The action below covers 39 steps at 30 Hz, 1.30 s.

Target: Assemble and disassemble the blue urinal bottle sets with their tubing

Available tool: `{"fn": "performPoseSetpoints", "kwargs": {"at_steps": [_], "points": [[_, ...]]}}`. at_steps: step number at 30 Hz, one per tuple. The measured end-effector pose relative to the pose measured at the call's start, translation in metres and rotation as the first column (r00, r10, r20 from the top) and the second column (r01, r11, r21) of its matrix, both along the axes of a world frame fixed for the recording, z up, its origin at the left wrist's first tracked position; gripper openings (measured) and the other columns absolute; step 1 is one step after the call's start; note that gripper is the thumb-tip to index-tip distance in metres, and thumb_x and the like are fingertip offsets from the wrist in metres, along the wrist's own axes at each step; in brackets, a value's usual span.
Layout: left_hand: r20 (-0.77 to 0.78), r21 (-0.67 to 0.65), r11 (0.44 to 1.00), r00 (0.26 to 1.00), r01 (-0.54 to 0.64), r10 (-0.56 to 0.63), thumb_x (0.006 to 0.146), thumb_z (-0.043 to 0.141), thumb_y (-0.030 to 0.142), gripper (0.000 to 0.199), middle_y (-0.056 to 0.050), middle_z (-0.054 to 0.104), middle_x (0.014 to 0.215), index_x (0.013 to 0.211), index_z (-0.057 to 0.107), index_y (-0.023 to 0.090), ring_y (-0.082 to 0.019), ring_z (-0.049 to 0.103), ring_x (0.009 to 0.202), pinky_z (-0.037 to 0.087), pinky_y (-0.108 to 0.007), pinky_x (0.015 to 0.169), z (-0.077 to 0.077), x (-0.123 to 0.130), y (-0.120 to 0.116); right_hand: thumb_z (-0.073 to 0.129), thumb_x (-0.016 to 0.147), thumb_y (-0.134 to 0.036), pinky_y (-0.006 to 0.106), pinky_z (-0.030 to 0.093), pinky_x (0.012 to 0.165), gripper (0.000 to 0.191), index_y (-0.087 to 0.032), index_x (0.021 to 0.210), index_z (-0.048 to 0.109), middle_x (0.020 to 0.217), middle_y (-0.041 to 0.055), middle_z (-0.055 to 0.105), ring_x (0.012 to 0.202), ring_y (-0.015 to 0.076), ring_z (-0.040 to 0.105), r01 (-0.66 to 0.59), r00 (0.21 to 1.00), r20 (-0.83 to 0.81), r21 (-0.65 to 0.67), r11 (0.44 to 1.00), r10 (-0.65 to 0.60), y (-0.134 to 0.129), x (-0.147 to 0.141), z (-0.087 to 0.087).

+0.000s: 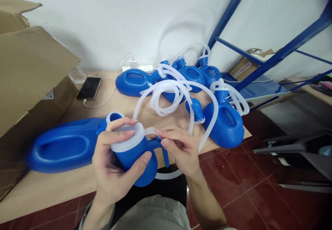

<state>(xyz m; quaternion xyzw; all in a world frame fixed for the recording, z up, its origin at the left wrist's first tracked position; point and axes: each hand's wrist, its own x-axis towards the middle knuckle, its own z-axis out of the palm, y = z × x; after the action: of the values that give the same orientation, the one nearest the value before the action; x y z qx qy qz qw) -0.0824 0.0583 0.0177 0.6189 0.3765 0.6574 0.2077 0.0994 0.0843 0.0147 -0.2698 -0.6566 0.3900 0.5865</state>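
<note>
My left hand [114,164] is wrapped round a blue plastic urinal cup [129,157] topped by a white lid [128,138], fingers over the lid and thumb on the cup's side. A thin white strap [150,131] runs from the lid to my right hand [181,149], whose thumb and forefinger pinch its end beside a blue clip-like arm [165,155] on the cup. Left of my left hand, a blue urinal bottle [62,145] lies on its side with its white-rimmed mouth towards the cup. A white hose [215,109] loops behind and beneath my right hand.
Several blue urinal bottles with coiled hoses crowd the back of the wooden table [103,114], one bottle [225,126] at its right edge. A phone [89,88] charges from a power strip [142,67]. A cardboard box [33,67] stands left; a blue metal shelf [230,12] rises right.
</note>
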Motion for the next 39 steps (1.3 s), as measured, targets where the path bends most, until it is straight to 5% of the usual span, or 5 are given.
{"fn": "performPoseSetpoints", "kwargs": {"at_steps": [14,20,29,33,39], "points": [[0.005,0.027,0.999,0.999,-0.035,0.035,0.079,0.082,0.009,0.043,-0.008,0.07,0.123,0.115,0.063,0.023,-0.027,0.075,0.112,0.069,-0.043,0.091,-0.001,0.006,-0.004,0.062,0.11,-0.022,0.038,0.066,0.106,0.038,-0.04,0.142,0.07,0.136,-0.0023,0.08,0.12,0.019,0.079,-0.092,0.995,-0.049,-0.139,0.986,0.086,-0.012,-0.014,-0.003],[0.04,0.017,1.0,0.999,-0.013,0.012,0.08,0.079,0.006,0.043,-0.007,0.067,0.126,0.116,0.063,0.025,-0.026,0.076,0.108,0.072,-0.044,0.09,-0.002,0.006,-0.005,0.064,0.11,-0.033,0.04,0.065,0.105,0.029,-0.037,0.131,0.045,0.125,0.0002,0.084,0.117,0.0187,0.08,-0.122,0.984,-0.157,-0.298,0.947,0.078,-0.019,-0.024,-0.01],[-0.004,0.015,0.998,0.998,-0.063,0.063,0.082,0.08,0.013,0.039,-0.009,0.069,0.123,0.115,0.065,0.027,-0.03,0.073,0.113,0.07,-0.051,0.09,0.0,0.005,-0.006,0.069,0.104,-0.025,0.035,0.068,0.088,0.008,-0.028,0.111,0.067,0.108,0.0046,0.082,0.107,0.0229,0.083,0.055,0.997,-0.055,-0.109,0.993,-0.061,-0.012,-0.021,-0.02],[-0.064,0.016,0.996,0.994,-0.083,0.084,0.082,0.08,0.017,0.039,-0.007,0.072,0.12,0.115,0.064,0.03,-0.031,0.07,0.116,0.066,-0.051,0.089,-0.001,0.005,-0.006,0.069,0.104,-0.03,0.04,0.066,0.095,0.007,-0.025,0.102,0.073,0.125,0.0074,0.079,0.112,0.0244,0.081,0.076,0.996,-0.042,-0.027,0.997,-0.077,-0.01,-0.022,-0.014],[-0.105,0.057,0.996,0.992,-0.062,0.068,0.077,0.081,0.015,0.043,-0.007,0.071,0.125,0.115,0.065,0.029,-0.029,0.07,0.11,0.065,-0.051,0.084,0.003,0.005,-0.009,0.071,0.103,-0.034,0.032,0.063,0.074,0.015,-0.025,0.092,0.074,0.093,0.0029,0.074,0.083,0.0172,0.073,0.272,0.962,0.001,0.046,0.961,-0.272,-0.011,-0.024,-0.015]]}}
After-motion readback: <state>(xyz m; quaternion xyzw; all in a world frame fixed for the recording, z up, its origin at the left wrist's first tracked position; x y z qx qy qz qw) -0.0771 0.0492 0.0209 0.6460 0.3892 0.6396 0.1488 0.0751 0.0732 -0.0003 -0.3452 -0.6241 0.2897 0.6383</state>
